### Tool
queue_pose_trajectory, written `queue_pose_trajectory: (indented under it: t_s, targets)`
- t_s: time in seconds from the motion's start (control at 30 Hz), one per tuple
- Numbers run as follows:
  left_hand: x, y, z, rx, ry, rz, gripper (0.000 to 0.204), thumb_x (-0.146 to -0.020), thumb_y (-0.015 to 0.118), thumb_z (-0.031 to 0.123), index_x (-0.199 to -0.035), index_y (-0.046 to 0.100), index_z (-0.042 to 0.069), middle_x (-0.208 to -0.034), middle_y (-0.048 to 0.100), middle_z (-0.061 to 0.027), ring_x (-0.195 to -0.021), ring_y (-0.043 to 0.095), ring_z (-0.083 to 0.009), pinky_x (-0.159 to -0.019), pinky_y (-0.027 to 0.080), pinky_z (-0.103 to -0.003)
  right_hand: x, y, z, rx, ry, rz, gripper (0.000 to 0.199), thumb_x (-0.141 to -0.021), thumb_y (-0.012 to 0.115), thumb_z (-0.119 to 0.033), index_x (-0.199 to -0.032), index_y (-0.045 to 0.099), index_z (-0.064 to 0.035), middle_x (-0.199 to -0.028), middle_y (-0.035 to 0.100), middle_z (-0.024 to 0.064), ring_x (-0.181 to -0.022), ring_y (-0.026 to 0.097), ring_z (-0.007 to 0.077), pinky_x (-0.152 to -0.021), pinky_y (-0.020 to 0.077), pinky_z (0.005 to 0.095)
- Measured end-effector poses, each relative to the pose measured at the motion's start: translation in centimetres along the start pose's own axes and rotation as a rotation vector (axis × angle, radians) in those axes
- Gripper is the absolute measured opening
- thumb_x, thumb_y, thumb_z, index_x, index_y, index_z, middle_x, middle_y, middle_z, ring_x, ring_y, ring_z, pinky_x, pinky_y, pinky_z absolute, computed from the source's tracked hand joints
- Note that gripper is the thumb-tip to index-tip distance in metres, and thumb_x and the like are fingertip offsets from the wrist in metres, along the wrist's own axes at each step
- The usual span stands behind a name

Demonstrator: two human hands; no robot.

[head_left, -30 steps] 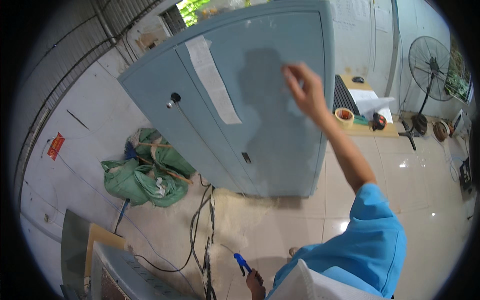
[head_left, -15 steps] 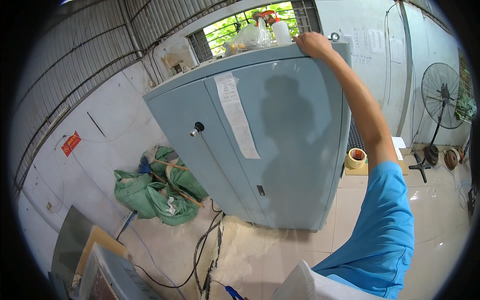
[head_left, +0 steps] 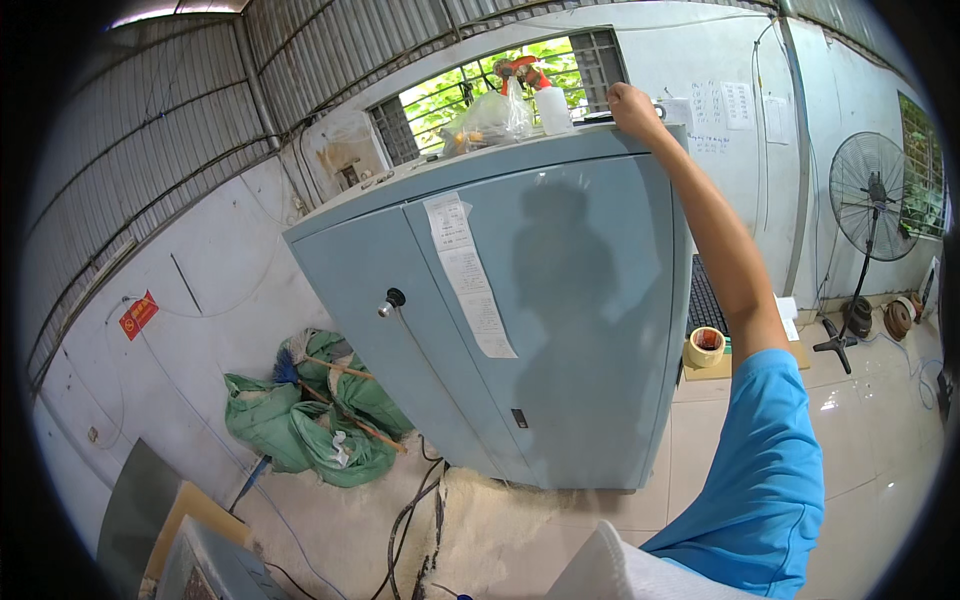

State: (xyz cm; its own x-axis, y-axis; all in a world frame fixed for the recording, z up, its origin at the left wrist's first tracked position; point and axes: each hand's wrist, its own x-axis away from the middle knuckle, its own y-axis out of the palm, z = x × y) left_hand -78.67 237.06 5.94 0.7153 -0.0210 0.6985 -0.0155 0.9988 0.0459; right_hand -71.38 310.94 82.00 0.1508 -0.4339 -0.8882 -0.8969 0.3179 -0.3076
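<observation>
Right hand (head_left: 634,103): raised to the top back edge of the blue-grey cabinet (head_left: 560,330), fingers curled together on its rim.
White bottle (head_left: 552,109): stands on the cabinet top, just left of the hand.
Left hand: out of view.

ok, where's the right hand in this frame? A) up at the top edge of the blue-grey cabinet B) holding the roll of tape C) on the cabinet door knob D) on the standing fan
A: the right hand is raised to the top edge of the blue-grey cabinet, beside the white bottle standing there.
</observation>
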Motion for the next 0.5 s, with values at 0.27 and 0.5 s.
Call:
queue_pose_trajectory:
  t_s: [0.27,0.5]
  targets:
    - [-0.5,0.4,1.2,-0.001,-0.016,0.014,0.033,-0.102,0.064,0.033,-0.073,0.056,0.019,-0.058,0.047,0.0052,-0.047,0.040,-0.0080,-0.042,0.028,-0.027,-1.0,-0.4,-0.4,0.121,-0.016,-0.205,0.024,-0.088,0.061,-0.014,-0.101,0.076,0.0000,-0.102,0.074,0.0261,-0.100,0.070,0.0439,-0.091,0.0545,0.0492]
    - [-0.3,-0.6,1.4,-0.009,-0.021,0.040,0.033,-0.100,0.066,0.032,-0.073,0.056,0.017,-0.058,0.048,0.0045,-0.048,0.042,-0.0085,-0.043,0.030,-0.027,-1.7,-0.3,-0.9,0.417,-0.150,-0.509,0.030,-0.086,0.057,-0.017,-0.095,0.077,0.0035,-0.105,0.074,0.0269,-0.102,0.071,0.0440,-0.094,0.0556,0.0505]
